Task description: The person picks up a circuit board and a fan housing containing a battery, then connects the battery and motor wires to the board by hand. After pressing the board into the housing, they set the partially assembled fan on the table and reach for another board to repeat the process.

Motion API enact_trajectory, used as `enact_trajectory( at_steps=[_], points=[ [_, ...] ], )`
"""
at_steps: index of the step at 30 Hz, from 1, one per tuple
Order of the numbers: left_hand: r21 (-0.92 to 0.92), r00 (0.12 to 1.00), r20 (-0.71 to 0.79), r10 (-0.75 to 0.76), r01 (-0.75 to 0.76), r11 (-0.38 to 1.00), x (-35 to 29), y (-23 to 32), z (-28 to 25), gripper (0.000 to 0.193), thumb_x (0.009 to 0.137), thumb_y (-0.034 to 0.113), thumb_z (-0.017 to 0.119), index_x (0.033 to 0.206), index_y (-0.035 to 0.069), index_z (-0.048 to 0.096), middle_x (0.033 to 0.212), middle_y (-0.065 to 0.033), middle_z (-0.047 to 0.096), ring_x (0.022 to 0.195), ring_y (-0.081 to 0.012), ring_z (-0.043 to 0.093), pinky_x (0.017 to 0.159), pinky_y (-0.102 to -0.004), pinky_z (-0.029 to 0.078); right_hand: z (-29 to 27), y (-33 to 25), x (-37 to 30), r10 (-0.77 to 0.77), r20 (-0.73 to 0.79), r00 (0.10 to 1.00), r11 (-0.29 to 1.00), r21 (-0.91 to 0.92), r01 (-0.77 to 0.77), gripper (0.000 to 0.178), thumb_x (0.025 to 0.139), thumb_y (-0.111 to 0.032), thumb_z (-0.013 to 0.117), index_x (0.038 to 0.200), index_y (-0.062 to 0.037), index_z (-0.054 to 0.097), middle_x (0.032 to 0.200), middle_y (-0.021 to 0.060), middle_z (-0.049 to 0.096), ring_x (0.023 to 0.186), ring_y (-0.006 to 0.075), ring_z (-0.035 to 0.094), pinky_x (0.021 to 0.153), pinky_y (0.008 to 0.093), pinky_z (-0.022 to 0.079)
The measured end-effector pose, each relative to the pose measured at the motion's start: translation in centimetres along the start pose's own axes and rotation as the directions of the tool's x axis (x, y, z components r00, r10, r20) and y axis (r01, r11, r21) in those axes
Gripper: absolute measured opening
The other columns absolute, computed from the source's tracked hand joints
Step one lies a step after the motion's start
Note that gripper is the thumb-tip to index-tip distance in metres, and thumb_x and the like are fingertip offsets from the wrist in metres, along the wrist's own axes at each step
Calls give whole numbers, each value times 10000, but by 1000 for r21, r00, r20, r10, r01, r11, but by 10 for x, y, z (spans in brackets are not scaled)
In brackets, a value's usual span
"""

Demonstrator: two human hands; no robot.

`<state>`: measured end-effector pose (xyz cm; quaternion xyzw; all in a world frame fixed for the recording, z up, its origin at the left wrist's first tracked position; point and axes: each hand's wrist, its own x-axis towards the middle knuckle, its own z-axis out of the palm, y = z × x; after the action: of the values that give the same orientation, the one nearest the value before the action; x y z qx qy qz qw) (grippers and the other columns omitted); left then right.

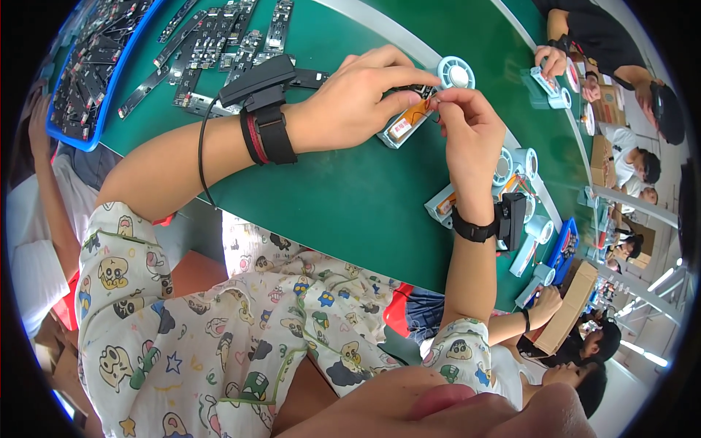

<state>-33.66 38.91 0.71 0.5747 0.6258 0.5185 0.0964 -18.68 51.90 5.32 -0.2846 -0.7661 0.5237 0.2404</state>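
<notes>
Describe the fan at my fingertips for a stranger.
On the green table, find where the left hand and right hand meet. There is a pale-blue fan, its open handle showing orange and white. Neighbouring fans lie by the right wrist; only this one sits at both hands.

A green bench (314, 204) with a pale strip (522, 144) along its far side carries everything. At its left end sits a blue tray (89, 145) full of black circuit boards; beside it, loose circuit boards (212, 44) lie in an overlapping spread. To the right, pale-blue fan casings (502, 166) are clustered near a smaller blue bin (558, 277). Whether the open fan casing (400, 130) near the middle touches the surface is unclear.
</notes>
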Motion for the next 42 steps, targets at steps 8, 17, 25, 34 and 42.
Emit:
enact_trajectory(
  at_steps=[8,17,25,34,42],
  points=[
    [-58,1000,-1,-13,13,998,0,-7,4,296,1019,227,604,1290,144,687,1145,-71,621,1074,-254,593,976,-405,406,1,-1,1,30,26,999,998,48,-31,112,937,-25,652,1033,-7,706,899,19,708,747,59,615,623,206,464],
    [-18,999,42,7,-7,1000,-1,-4,1,297,995,132,647,1287,92,684,1176,-118,596,1089,-286,606,931,-374,508,-2,-8,0,33,72,997,999,7,-34,125,937,-2,676,1062,0,673,948,44,720,817,77,652,690,214,497],
    [-167,997,51,65,-55,984,2,-4,-3,320,963,58,666,1280,90,683,1174,-116,586,1094,-272,606,932,-355,512,-4,-5,1,-10,108,994,999,32,6,135,946,24,658,1079,18,631,992,83,728,882,115,685,774,242,542],
    [-39,987,15,157,-157,987,1,-1,-5,341,906,56,719,1244,92,707,1164,-97,598,1073,-267,612,926,-364,514,-6,-7,0,-3,130,991,1000,27,-1,110,932,36,664,1036,16,634,968,78,725,860,115,688,752,244,545],
    [201,958,-9,285,-278,939,-2,2,-6,384,844,85,766,1222,144,732,1091,-55,619,975,-246,606,863,-372,468,-4,-17,-6,34,111,993,998,43,-39,111,901,50,701,966,16,617,945,83,728,867,108,692,754,236,554]
  ],
)
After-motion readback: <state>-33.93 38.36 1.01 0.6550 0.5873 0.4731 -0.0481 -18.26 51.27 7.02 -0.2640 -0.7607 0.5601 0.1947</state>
